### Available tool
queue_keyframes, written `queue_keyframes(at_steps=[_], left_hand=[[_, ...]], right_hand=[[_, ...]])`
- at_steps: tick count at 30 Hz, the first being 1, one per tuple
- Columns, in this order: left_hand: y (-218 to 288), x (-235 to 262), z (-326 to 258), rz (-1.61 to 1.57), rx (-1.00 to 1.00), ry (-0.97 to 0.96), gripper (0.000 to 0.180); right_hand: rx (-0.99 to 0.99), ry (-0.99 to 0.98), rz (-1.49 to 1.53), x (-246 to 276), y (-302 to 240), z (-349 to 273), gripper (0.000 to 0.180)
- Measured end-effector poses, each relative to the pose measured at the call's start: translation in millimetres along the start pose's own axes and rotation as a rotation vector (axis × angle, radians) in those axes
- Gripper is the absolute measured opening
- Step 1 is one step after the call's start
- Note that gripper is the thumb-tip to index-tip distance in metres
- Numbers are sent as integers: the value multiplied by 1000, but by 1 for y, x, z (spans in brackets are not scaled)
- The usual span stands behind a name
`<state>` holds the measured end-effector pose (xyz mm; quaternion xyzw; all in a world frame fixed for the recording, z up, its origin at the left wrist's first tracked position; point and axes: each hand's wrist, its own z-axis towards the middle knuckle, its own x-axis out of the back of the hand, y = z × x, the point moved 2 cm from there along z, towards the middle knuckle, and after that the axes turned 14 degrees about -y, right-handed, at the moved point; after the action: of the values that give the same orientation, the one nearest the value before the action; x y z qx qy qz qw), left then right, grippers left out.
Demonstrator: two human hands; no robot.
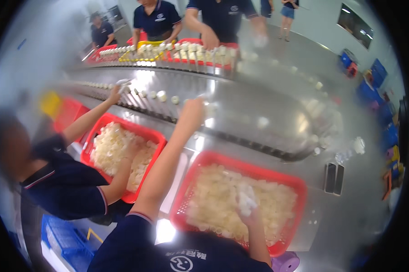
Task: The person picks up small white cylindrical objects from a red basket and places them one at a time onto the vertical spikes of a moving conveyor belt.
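My left arm stretches to the conveyor line (240,138), where my left hand (194,112) is at the row of upright pegs with pale pieces on them. Motion blur hides its fingers. A small whitish round piece (175,99) sits on the line just left of it. My right hand (247,201), with white coverings on the fingers, is down at the heap of small cream ring-like pieces (213,199) in a red perforated basket (296,181). Its fingertips are smeared, so whether it grips any piece is unclear.
On my left a co-worker reaches into another red basket (145,131) of cream pieces. Several people stand across the line with more baskets. Two dark flat rectangular objects (334,178) and a clear crumpled-looking item (345,156) lie to the right. A purple stool (286,263) stands below.
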<state>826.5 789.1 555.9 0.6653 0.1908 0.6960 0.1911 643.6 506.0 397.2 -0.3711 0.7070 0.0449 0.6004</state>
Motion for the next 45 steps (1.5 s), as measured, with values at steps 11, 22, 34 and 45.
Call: queue_keyframes(at_steps=[11, 22, 34, 45], left_hand=[[108, -55, 64, 406, -6, -188, 16], [98, -88, -157, -635, -288, -391, 36], [-42, -27, -237, -1576, 88, -112, 34], [-76, 55, -106, -713, 2, 188, 32]], right_hand=[[-97, -7, -34, 72, -21, -29, 27], [227, -274, -121, -59, -24, 1, 35], [-289, -157, -74, -90, 46, 0, 40], [-229, 77, -378, -69, 35, -9, 35]])
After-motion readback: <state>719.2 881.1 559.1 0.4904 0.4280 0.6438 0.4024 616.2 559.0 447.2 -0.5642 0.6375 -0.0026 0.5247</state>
